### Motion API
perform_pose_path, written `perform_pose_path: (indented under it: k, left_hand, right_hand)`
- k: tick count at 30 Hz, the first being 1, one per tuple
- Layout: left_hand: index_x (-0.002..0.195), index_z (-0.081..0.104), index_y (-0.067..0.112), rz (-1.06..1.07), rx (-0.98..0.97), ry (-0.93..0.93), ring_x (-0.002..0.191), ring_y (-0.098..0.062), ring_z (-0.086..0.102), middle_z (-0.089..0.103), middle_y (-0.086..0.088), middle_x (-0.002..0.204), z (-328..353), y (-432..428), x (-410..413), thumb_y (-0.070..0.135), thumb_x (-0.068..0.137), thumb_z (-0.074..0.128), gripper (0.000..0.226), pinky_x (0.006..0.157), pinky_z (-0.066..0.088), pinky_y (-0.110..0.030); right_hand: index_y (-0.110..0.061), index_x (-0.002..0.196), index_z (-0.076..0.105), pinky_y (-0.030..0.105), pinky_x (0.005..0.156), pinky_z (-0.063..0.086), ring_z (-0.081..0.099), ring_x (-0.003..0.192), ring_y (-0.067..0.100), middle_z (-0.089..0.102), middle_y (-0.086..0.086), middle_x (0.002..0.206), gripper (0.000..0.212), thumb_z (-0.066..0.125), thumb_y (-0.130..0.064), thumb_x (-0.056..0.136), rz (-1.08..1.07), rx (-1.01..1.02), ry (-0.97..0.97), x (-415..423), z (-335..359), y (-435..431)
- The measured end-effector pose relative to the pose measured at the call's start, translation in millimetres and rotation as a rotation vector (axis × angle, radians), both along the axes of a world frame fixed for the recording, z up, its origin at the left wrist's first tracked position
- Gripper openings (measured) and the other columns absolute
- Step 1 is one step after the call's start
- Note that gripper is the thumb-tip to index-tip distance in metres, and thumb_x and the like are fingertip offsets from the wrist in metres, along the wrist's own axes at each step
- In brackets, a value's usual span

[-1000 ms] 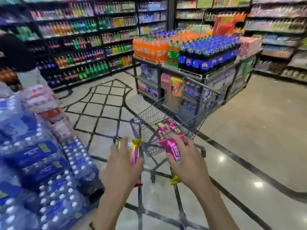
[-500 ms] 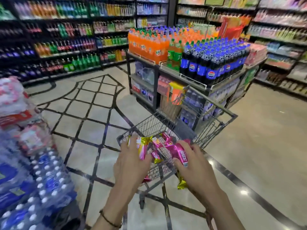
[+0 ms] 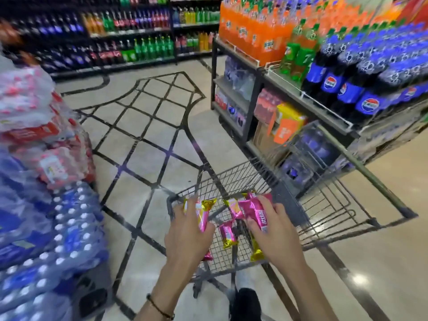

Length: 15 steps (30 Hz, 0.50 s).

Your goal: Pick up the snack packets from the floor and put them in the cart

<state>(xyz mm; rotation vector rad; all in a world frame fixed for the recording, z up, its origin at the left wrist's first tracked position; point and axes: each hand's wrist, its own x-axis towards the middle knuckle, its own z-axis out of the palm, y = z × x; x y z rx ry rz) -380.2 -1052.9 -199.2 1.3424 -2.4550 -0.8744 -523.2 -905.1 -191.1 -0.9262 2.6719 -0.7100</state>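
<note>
The packets (image 3: 251,210) are pink with gold ends, and most are in the person's grasp above the cart (image 3: 324,205). The right hand (image 3: 275,235) is closed around a bunch of them, fingers wrapped over the top one, with a gold end poking out below the palm. The left hand (image 3: 187,232) is curled round one or two more, held upright at the cart's near-left corner. One loose packet (image 3: 228,235) sits between the hands, lying in the basket or dropping into it; which of the two cannot be told.

A second ago both hands were short of the cart's near rim, over the floor (image 3: 148,140). Now they are over the wire basket itself, and the loose packet was not apart from the hands before. So I judge the carry done and the drop just starting: opening both hands here should land the rest inside.

The risk is the left hand, close to the rim, where a packet could slip outside. To the right stands a rack of bottles (image 3: 347,72); to the left, wrapped water packs (image 3: 58,228). No packets show on the visible floor, though the part under the cart is hidden.
</note>
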Motion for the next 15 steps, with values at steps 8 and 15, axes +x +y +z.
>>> perform_pose_path:
  k: [8, 15]
  left_hand:
    - [0.147, 0.026, 0.032, 0.200, 0.114, -0.130, 0.098, -0.022, 0.055, 0.043, -0.009, 0.138, -74, -26, -131, 0.036, 0.091, 0.060, 0.066, 0.068, 0.037, -0.032]
    - [0.145, 0.026, 0.030, 0.285, 0.211, -0.254, 0.111, -0.039, 0.058, 0.042, -0.018, 0.139, -168, -58, -192, 0.045, 0.094, 0.060, 0.063, 0.074, 0.051, -0.044]
  right_hand:
    - [-0.035, 0.153, 0.029, 0.036, 0.090, 0.046, 0.052, 0.126, 0.026, 0.042, 0.006, 0.147, 0.062, 0.057, -0.041, 0.098, 0.150, 0.077, -0.121, -139, -77, -57]
    - [-0.033, 0.155, 0.026, 0.044, 0.097, 0.048, 0.048, 0.130, 0.036, 0.042, 0.017, 0.146, 0.065, 0.056, -0.041, 0.098, 0.216, 0.214, -0.207, -209, -177, -93]
